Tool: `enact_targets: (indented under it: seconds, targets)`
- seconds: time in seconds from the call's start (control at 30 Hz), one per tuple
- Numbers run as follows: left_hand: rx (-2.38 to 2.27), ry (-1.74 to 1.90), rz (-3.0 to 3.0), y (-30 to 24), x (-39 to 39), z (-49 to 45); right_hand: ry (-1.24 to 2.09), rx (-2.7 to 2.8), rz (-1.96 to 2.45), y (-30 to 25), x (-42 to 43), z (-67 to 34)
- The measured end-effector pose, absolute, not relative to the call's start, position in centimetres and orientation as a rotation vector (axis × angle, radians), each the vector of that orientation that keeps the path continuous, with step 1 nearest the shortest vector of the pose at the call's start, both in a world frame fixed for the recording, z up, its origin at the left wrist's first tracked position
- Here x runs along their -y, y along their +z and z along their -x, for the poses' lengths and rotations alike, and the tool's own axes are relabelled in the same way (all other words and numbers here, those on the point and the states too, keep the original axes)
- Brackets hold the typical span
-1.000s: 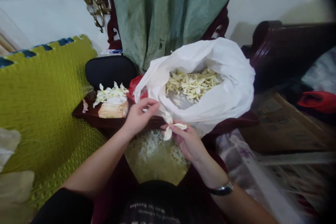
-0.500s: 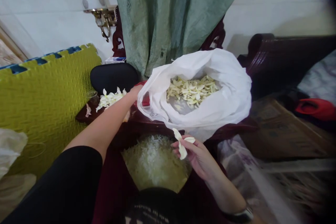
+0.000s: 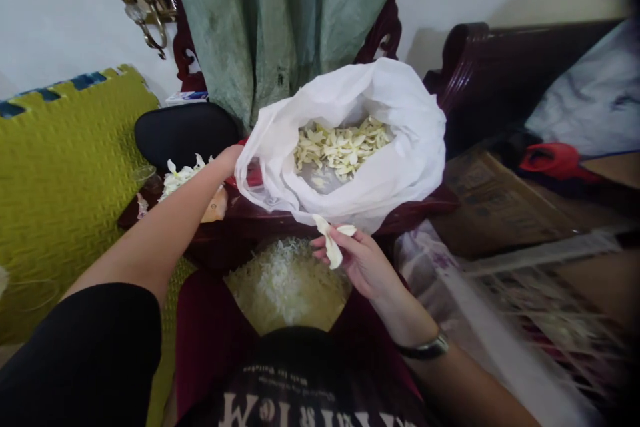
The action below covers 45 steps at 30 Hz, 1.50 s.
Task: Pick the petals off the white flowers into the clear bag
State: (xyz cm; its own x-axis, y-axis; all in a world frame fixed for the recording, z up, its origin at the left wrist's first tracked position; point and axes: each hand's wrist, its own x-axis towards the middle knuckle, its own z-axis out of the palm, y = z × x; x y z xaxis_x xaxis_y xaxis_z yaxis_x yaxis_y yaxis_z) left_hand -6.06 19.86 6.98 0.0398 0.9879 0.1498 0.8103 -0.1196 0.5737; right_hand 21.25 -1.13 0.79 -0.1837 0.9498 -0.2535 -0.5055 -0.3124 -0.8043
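A white plastic bag (image 3: 415,167) stands wide open, with pale cream petals (image 3: 345,150) lying inside. My right hand (image 3: 357,257) is closed in a pinch on a white flower (image 3: 333,250) with long petals, held just below the bag's front edge. At the bag's left side is my left hand (image 3: 230,159), beside a red thing (image 3: 254,173) partly seen through the plastic. The bag's edge hides my left fingers, so their grip does not show. A heap of white flowers (image 3: 175,177) lies partly behind my left forearm.
Between my knees, on the floor side, is a pile of fine white strands (image 3: 290,280). A black rounded pad (image 3: 185,133) stands behind the flower heap. The dark red wooden stand (image 3: 410,210) carries the bag. Cardboard (image 3: 500,200) and a white rack (image 3: 555,307) sit at right.
The view has shifted, so everything appears further left and higher. My right hand still holds the flower, and my left hand remains at the bag's left side.
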Motion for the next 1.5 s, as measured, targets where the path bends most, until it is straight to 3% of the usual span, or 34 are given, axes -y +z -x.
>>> enact_targets:
  seconds: [0.17,0.37,0.53,0.6,1.17,1.5]
  targets:
    - [-1.653,0.673,-2.065,9.0,-18.6,9.0,1.671,0.721,0.894,1.2,0.9,-20.8]
    - [-1.407,1.930,-2.165,9.4,-10.8,9.2,1.495,0.739,0.863,0.9,0.8,-20.1]
    - [-1.022,1.255,-1.810,4.6,-2.5,1.0,1.379,0.791,0.836,0.2,0.5,-18.7]
    - [-0.912,1.175,-1.575,2.9,-1.4,-1.7,1.344,0.820,0.827,0.0,0.5,-18.1]
    - [-0.844,1.342,-1.250,0.6,-2.2,-3.5,1.672,0.696,0.815,-0.2,0.2,-18.4]
    - [-0.804,1.321,-1.216,0.8,-2.0,-3.7,1.517,0.801,0.832,-0.8,0.7,-17.9]
